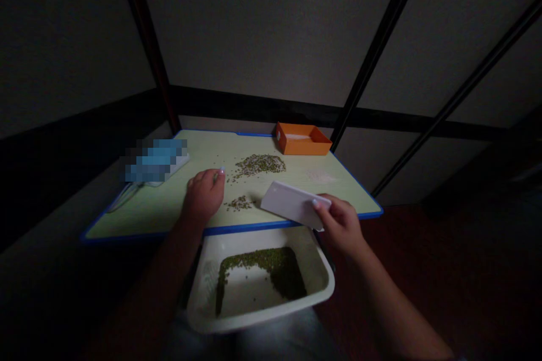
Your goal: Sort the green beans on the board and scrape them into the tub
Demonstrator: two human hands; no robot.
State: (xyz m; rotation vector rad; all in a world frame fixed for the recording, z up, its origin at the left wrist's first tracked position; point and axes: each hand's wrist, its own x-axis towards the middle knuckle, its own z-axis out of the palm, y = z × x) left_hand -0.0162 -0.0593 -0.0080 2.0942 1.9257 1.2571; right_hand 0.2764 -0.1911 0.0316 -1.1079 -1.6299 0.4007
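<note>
In my right hand (339, 220) is a flat white rectangular piece (292, 203), gripped at its right end with the thumb on top. It is tilted above the near edge of the table (203, 149). My left hand (205, 194) is at the table's left part, fingers curled in and thumb stretched along them; whatever they enclose is hidden. Between the hands lies a small cluster of green beans (240, 203). Farther back is a larger heap of beans (260, 164). Below the table edge a white basin (319, 262) holds many green beans along its far and right sides.
An orange box (307, 148) stands at the table's back right corner, with pale contents. Pale grains (320, 176) are spread in front of it. A blurred-out blue object (158, 158) lies at the left with a cable (122, 197). A panelled wall rises behind.
</note>
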